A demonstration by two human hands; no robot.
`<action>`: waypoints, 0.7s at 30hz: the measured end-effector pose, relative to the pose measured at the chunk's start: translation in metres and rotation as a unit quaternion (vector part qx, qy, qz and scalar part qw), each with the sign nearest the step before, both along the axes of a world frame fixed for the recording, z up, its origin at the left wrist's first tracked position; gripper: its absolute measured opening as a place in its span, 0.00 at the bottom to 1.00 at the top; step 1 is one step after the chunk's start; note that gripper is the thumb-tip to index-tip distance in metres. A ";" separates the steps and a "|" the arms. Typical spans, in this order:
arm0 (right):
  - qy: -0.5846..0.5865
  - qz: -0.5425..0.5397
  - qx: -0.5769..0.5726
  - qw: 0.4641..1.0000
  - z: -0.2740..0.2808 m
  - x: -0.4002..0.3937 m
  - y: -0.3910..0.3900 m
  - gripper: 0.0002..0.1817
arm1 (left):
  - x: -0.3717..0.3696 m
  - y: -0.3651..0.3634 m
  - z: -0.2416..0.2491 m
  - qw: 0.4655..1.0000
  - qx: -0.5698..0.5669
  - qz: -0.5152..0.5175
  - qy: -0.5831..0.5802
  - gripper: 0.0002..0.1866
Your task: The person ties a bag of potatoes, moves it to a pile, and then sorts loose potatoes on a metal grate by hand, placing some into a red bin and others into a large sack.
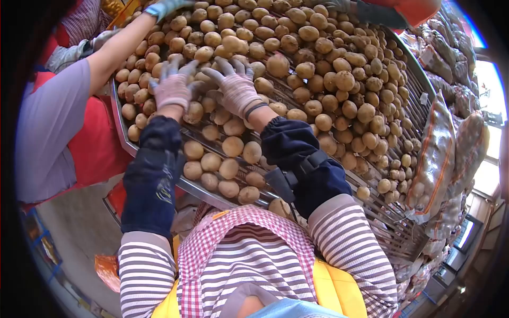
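Both of my hands wear pink-and-grey gloves and lie over round brown potatoes (231, 146) on a slatted metal table (268, 98). My left hand (174, 87) rests on potatoes at the left of centre, its fingers spread and pointing away from me. Just to its right, my right hand (237, 87) touches the potatoes with its fingers apart. Neither hand is closed around a potato. Potatoes lie between my forearms and thickly beyond and to the right of my hands.
A co-worker's gloved hand (168, 6) reaches in at the top left, and another person's gloved arm (371, 11) at the top right. Filled mesh sacks (436, 159) stand along the right side. The table's metal rim (204, 195) runs close to my body.
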State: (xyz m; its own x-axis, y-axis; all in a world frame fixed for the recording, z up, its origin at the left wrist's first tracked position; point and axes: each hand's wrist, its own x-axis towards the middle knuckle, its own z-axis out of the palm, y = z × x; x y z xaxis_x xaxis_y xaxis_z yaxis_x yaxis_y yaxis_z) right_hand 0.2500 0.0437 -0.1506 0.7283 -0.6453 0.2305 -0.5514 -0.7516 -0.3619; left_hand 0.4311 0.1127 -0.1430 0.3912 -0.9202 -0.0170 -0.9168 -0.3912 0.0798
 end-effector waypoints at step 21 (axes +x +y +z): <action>-0.078 -0.109 0.013 0.991 0.055 -0.202 0.098 0.22 | -0.094 0.064 0.027 0.940 -0.024 -0.313 0.137 0.30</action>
